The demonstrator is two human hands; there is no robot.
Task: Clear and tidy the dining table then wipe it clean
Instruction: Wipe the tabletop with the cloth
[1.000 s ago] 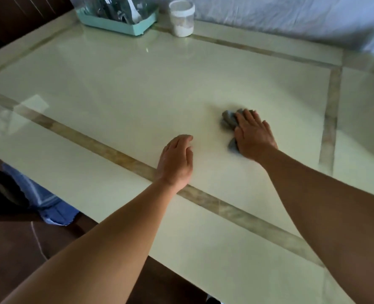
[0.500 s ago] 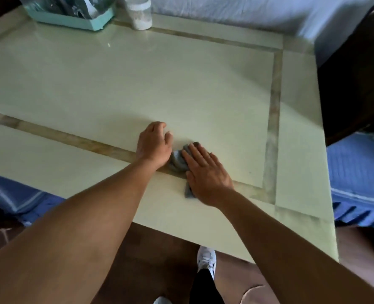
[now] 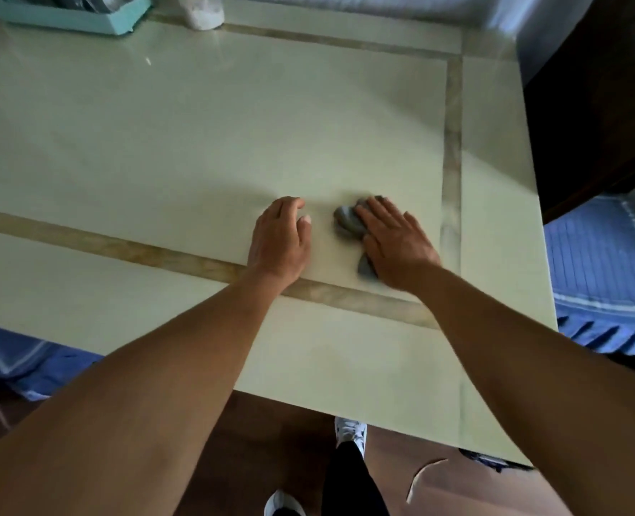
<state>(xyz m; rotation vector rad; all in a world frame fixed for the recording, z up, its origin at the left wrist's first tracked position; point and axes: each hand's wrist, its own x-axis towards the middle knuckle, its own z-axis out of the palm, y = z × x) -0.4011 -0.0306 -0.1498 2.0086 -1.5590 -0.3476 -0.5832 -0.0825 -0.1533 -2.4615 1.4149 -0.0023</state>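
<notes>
The pale green glossy dining table (image 3: 197,135) with brown inlay stripes fills the view. A crumpled grey cloth (image 3: 347,221) lies on it near the right inlay corner. My right hand (image 3: 396,243) presses flat on the cloth with straight fingers, and most of the cloth is hidden under the palm. My left hand (image 3: 280,240) rests on the tabletop just left of the cloth, fingers loosely bent, holding nothing. A small gap separates it from the cloth.
A teal tray (image 3: 70,16) with utensils and a white jar (image 3: 202,13) stand at the table's far edge. A chair with a blue cushion (image 3: 602,277) is at the right, another blue cushion (image 3: 18,359) at the left. My shoes (image 3: 351,433) show below the near edge.
My right hand slid the cloth to the right and slightly away from my left hand, which stayed on the table. The view shifted a little toward the table's right corner.
</notes>
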